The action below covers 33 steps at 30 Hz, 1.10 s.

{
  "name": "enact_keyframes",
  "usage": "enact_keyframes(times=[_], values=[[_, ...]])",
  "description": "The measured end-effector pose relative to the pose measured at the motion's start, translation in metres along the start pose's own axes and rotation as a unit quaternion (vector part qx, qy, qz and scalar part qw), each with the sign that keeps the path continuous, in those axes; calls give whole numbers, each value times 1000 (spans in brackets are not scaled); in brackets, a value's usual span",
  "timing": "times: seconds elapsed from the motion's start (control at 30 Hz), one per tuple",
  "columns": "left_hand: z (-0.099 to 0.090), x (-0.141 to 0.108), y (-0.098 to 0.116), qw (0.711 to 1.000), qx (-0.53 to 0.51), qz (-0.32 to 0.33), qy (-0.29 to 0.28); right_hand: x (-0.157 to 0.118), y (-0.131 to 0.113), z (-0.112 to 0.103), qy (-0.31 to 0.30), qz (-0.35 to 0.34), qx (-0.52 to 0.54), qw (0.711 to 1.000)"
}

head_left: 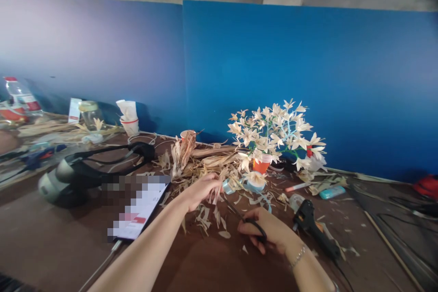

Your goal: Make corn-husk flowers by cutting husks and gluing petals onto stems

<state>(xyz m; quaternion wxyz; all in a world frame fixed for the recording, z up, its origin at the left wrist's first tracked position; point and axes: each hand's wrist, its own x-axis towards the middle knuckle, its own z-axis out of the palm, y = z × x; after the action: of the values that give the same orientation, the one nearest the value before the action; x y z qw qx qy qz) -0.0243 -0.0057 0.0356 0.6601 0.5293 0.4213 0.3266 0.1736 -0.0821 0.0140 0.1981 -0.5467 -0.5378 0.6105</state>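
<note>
The left hand (205,190) was closed in a pinch on a pale husk piece (214,197), which hung at its fingertips, while the right hand (262,227), set nearer the wearer, was curled around the handles of the scissors (234,206), their blades directed toward the left hand. Beyond the right hand, the white flowers (273,132) spread above an orange cup (262,164); the glue gun (315,228) lay just right of this hand, and the phone (143,207) lay left of the left hand.
</note>
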Motion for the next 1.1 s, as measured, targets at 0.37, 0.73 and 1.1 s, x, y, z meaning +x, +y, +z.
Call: enact_keyframes(times=[0.37,0.73,1.1], values=[[-7,5,-8,991,133,0,-4,0,6,-3,-75,31,-29,996],[-7,2,-9,984,165,5,-65,-6,1,-10,-82,54,-62,993],[-9,6,-16,983,169,-17,-67,-6,1,-10,-116,46,-42,991]])
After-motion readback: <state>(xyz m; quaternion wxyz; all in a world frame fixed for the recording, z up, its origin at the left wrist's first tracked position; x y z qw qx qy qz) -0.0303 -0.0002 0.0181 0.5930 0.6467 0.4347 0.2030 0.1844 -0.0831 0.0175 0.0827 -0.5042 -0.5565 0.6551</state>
